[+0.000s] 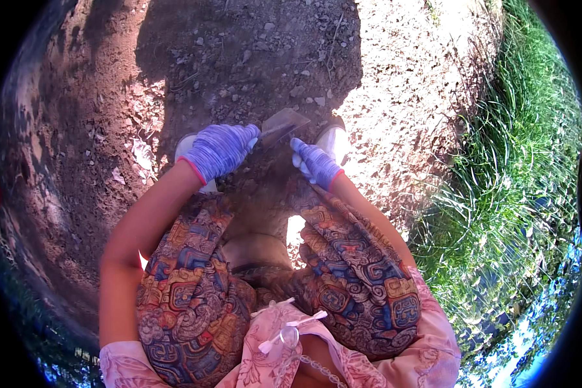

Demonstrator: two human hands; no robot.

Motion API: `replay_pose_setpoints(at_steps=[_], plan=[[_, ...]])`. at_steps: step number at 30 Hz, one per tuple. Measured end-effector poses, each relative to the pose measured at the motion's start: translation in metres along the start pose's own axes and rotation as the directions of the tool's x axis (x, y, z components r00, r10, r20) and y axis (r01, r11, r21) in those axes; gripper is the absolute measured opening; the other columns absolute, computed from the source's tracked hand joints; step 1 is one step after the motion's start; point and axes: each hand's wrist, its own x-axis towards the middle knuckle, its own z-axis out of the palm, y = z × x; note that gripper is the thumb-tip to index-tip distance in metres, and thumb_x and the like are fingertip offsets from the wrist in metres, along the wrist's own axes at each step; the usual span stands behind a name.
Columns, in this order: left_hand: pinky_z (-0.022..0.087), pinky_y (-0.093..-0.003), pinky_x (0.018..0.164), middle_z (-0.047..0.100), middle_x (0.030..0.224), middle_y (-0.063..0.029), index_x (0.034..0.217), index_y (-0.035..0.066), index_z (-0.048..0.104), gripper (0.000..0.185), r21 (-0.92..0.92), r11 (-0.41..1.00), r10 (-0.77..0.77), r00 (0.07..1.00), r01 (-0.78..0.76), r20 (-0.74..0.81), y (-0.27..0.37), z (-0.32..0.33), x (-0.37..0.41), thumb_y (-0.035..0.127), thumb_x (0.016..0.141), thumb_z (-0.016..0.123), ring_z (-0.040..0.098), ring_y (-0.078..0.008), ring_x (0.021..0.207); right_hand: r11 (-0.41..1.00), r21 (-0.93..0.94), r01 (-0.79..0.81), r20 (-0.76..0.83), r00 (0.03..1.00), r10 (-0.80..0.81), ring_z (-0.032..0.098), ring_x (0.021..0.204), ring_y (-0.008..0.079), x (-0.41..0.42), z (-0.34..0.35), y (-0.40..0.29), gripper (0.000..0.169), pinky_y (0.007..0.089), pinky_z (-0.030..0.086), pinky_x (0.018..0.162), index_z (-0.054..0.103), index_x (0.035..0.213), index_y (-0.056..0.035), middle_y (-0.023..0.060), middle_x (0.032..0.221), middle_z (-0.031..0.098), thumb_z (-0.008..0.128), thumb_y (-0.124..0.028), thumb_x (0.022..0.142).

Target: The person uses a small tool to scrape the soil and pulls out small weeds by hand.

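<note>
My left hand [223,148], in a blue-and-white knit glove with a pink cuff, is closed around the grip end of a flat-bladed trowel [285,123]. The trowel's metal blade points away to the right, low over shaded soil [252,92]. Just right of the blade, my right hand [316,161] wears a matching glove. Its fingers are curled in near the blade's lower edge, apart from it as far as I can see. Whether anything small sits inside those fingers is hidden.
Pale shoes [333,141] stand on the soil beside each hand, below bent knees in patterned trousers [363,286]. Small stones and clods dot the ground ahead. Tall green grass [524,145] borders the right side. Dry leaves [143,154] lie at left.
</note>
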Motion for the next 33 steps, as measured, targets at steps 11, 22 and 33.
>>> replay_pose_setpoints(at_steps=[11,22,33], plan=[[0.045,-0.0454,0.053,0.058,0.067,-0.0158,0.088,0.006,0.050,0.016,0.101,0.993,0.049,0.992,-0.061,0.112,-0.008,0.008,0.031,0.019,0.082,0.044,0.059,-0.0340,0.064,0.981,-0.193,-0.033,-0.042,0.999,0.026,0.040,0.040,0.0165,0.024,0.002,0.002,0.050,0.0345,0.034,0.037,0.056,0.066,-0.0077,0.0025,0.048,0.041,0.040,-0.052,0.082],[0.044,-0.0455,0.051,0.057,0.066,-0.0151,0.087,0.008,0.051,0.015,0.181,0.965,0.155,0.967,-0.192,0.202,0.000,0.010,0.029,0.020,0.083,0.043,0.058,-0.0341,0.062,0.974,-0.228,0.015,-0.100,0.994,-0.039,0.039,0.040,0.0160,0.030,0.005,0.001,0.048,0.0326,0.035,0.040,0.054,0.066,-0.0072,0.0023,0.048,0.041,0.042,-0.050,0.082],[0.043,-0.0459,0.055,0.057,0.067,-0.0161,0.087,0.007,0.049,0.017,0.103,0.993,0.054,0.994,-0.064,0.097,-0.005,0.002,0.042,0.022,0.084,0.042,0.057,-0.0359,0.065,0.968,-0.252,-0.006,-0.091,0.996,-0.018,0.049,0.050,0.0239,0.033,0.005,-0.001,0.055,0.0377,0.044,0.043,0.059,0.068,-0.0041,0.0079,0.054,0.046,0.037,-0.051,0.083]])
